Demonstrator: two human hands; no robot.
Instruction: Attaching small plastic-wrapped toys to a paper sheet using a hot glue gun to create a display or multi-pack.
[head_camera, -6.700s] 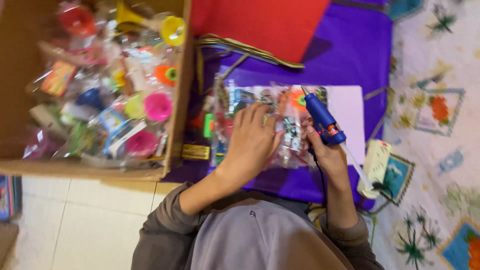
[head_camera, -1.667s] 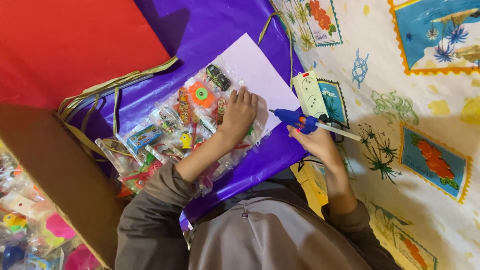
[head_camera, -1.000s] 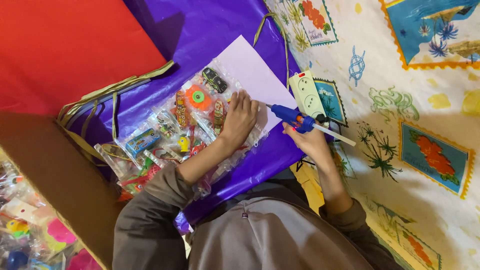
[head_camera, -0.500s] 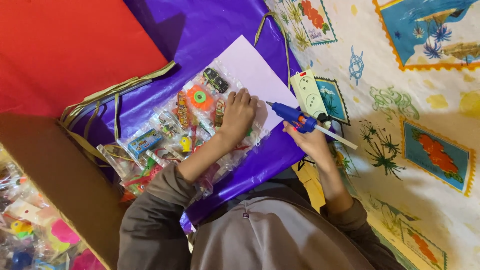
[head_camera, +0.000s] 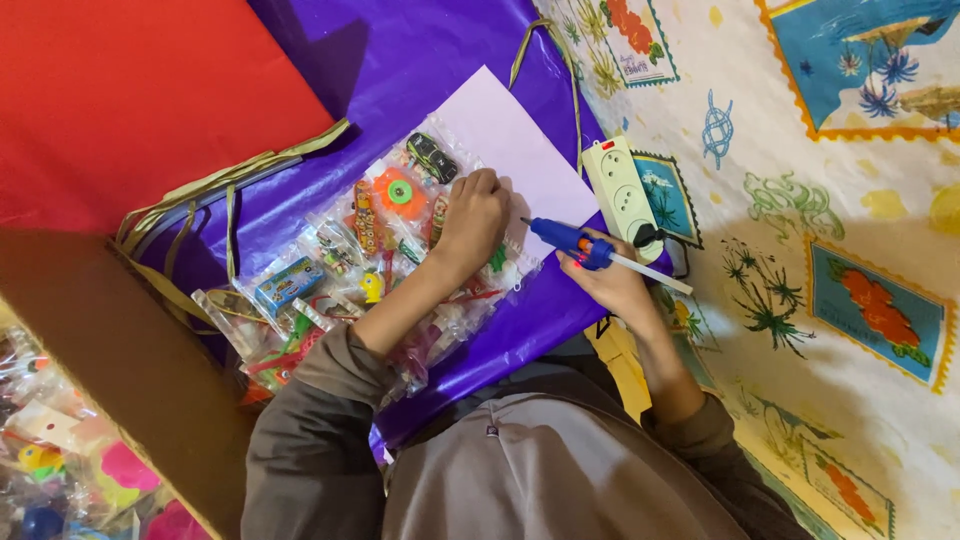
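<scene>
While the left hand (head_camera: 470, 215) presses flat on the toy packets (head_camera: 370, 260), the right hand (head_camera: 610, 285) grips the glue gun (head_camera: 575, 240). Packets look light, slippery and crinkly; the gun seems stiff, best held by its handle, away from the tip.

Home floor: patterned mat (head_camera: 800, 300), toy packets (head_camera: 350, 270)

**Two hands low, forearms reaching forward**

The left hand (head_camera: 470, 222) lies palm down, fingers slightly bent and pressing flat, the forearm bare below a grey sleeve. The right hand (head_camera: 612, 280) is curled closed in a grip, wrist bent a little, its arm reaching out from the body.
</scene>
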